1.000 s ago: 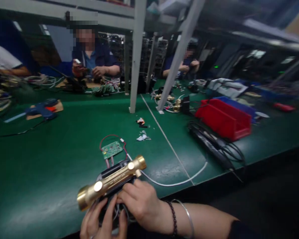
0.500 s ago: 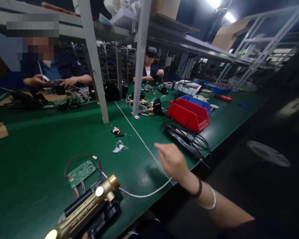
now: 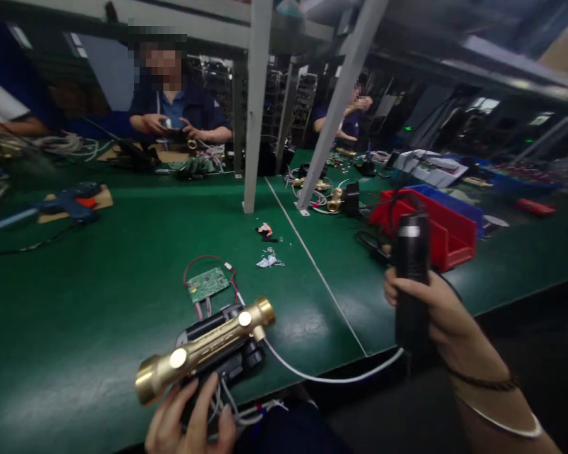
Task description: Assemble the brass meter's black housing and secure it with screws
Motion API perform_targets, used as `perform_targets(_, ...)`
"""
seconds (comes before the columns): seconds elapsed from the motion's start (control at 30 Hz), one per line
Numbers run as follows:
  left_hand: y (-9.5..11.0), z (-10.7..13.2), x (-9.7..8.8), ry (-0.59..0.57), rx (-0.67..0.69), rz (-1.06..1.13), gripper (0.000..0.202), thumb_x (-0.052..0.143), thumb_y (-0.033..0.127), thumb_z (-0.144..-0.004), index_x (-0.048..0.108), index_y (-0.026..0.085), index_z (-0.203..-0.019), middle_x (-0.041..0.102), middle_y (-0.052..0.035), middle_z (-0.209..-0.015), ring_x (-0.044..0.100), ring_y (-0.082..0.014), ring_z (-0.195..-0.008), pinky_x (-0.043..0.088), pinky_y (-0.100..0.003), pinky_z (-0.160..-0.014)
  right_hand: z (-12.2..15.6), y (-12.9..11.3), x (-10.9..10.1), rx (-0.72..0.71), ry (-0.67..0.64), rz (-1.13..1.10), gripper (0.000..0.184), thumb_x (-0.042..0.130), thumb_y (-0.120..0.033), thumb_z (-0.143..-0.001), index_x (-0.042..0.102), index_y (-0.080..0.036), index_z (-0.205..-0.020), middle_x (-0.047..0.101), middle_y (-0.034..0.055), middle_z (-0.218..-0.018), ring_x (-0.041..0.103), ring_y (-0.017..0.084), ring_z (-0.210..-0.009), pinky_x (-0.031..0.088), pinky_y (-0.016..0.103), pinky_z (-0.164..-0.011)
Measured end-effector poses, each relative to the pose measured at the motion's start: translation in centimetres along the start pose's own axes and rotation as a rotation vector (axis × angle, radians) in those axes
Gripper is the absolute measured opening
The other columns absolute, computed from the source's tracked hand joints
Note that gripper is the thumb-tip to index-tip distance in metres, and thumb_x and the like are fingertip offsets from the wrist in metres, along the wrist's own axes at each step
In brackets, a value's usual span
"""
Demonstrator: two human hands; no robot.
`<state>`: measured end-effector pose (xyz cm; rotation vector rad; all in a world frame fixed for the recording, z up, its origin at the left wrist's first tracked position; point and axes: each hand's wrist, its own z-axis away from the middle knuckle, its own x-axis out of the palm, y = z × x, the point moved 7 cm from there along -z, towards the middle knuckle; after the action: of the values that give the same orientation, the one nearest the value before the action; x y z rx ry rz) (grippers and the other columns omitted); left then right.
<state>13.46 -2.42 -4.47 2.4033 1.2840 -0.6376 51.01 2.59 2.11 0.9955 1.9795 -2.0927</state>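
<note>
1. Right grip [image 3: 442, 309]: wrapped round black cylindrical tool [image 3: 411, 252], upright.
2. Left grip [image 3: 199, 422]: fingers at black housing [image 3: 239, 366]; cannot tell whether clamped.
3. Shiny brass pipe [image 3: 208, 343], flared ends, just beyond left grip.
4. Farther out: flat green circuit board [image 3: 208, 284] on desk [image 3: 113, 302].

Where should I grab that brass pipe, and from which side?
The brass pipe is probably best gripped at its middle, between the two round bosses, coming from above. That stretch is slimmer than the wide ends, and its top is uncovered. I'd avoid coming from the far side, where the circuit board lies.
</note>
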Motion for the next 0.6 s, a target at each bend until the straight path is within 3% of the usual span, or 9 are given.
perform_targets(0.07, 0.5, -0.5, -0.4, 0.031, -0.037, -0.013, 0.016, 0.057, 0.021, -0.084, 0.063, 0.016, -0.098, 0.055, -0.0111, -0.094, 0.056, -0.0231, -0.087, 0.045, -0.035, -0.079, 2.2, -3.4, 1.0, -0.066, 0.039, -0.571, 0.041, 0.057, -0.036, -0.070, 0.055, -0.025, -0.109, 0.037, -0.0004, -0.072, 0.040, 0.013, -0.054, 0.037, 0.027, -0.046)
perform_targets(0.17, 0.9, -0.3, -0.5, 0.051, -0.080, -0.023, 0.016, 0.052, 0.023, -0.086, 0.063, 0.014, -0.093, 0.053, -0.0117, -0.095, 0.053, -0.0245, -0.095, 0.044, -0.036, -0.084, 5.2, -8.4, 4.1, -0.214, -0.010, -0.943, 0.033, 0.066, -0.035, -0.075, 0.059, -0.032, -0.107, 0.030, -0.0028, -0.065, 0.028, 0.011, -0.045, 0.029, 0.028, -0.039)
perform_targets(0.27, 1.0, 0.3, -0.4, 0.015, -0.091, -0.017, 0.019, 0.053, 0.024, -0.086, 0.063, 0.015, -0.098, 0.052, -0.0115, -0.098, 0.052, -0.0244, -0.099, 0.044, -0.035, -0.087, 7.6, -13.0, 8.0, -0.407, -0.097, -0.968, 0.035, 0.066, -0.038, -0.082, 0.055, -0.031, -0.115, 0.031, -0.0052, -0.055, 0.026, 0.011, -0.037, 0.025, 0.029, -0.034)
perform_targets(0.37, 1.0, 0.5, -0.4, -0.001, -0.107, 0.002, 0.021, 0.054, 0.024, -0.084, 0.064, 0.015, -0.100, 0.052, -0.0118, -0.101, 0.052, -0.0248, -0.101, 0.044, -0.035, -0.087, 8.8, -15.9, 11.5, -0.519, -0.177, -0.899, 0.030, 0.063, -0.029, -0.087, 0.052, -0.030, -0.115, 0.041, -0.0051, -0.054, 0.036, 0.012, -0.038, 0.031, 0.028, -0.037)
perform_targets(0.47, 1.0, 0.1, -0.5, 0.021, -0.135, 0.040, 0.020, 0.052, 0.025, -0.087, 0.064, 0.015, -0.099, 0.052, -0.0110, -0.099, 0.052, -0.0235, -0.099, 0.045, -0.034, -0.087, 9.1, -16.9, 13.9, -0.539, -0.258, -0.851, 0.029, 0.061, -0.027, -0.089, 0.048, -0.031, -0.115, 0.044, -0.0058, -0.056, 0.043, 0.012, -0.041, 0.039, 0.030, -0.043)
perform_targets(0.6, 1.0, -0.2, -0.6, 0.067, -0.173, 0.090, 0.020, 0.048, 0.025, -0.090, 0.064, 0.014, -0.096, 0.050, -0.0097, -0.096, 0.051, -0.0214, -0.095, 0.044, -0.032, -0.088, 8.9, -16.7, 15.3, -0.516, -0.296, -0.846, 0.031, 0.060, -0.023, -0.089, 0.047, -0.030, -0.116, 0.047, -0.0059, -0.060, 0.049, 0.012, -0.046, 0.045, 0.030, -0.049)
